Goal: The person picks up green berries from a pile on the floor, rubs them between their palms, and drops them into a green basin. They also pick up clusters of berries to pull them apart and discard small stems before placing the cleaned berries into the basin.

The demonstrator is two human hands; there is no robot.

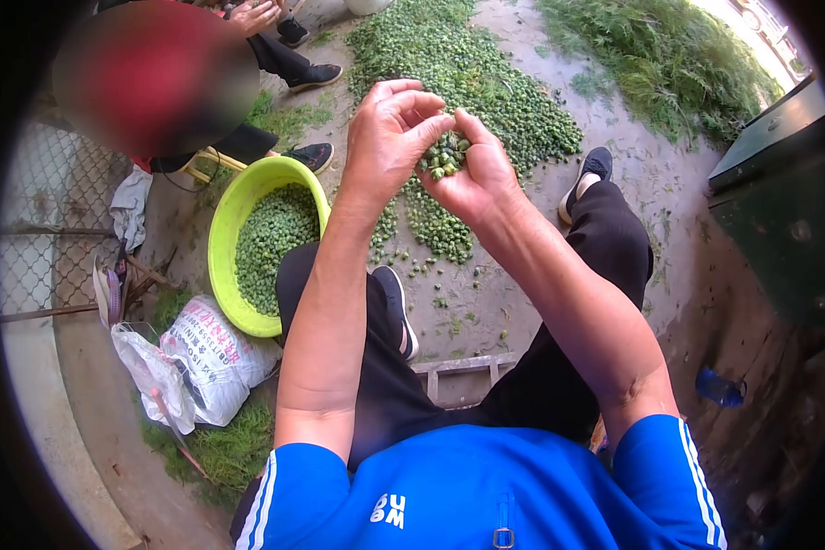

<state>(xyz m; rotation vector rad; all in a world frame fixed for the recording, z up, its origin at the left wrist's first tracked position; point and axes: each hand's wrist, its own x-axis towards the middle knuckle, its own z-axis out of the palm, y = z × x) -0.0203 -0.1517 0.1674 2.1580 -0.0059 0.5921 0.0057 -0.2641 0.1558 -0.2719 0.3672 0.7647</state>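
Several small round green pods [445,156] lie in the cupped palm of my right hand [475,179], held above the ground between my knees. My left hand [392,133] is just beside it at the upper left, its thumb and fingertips bent together near the pods; whatever is between them is too small to make out. Beyond and beneath both hands a wide heap of the same green pods [467,73] spreads over the ground. A yellow-green basin [222,243], partly filled with pods, stands to the left by my knee.
White sacks [220,357] stand below the basin at left. Another person [293,64] sits at the upper left. Cut green branches [660,64] lie at the upper right, near a dark green metal box [779,211]. A blue plastic object [720,388] lies at right.
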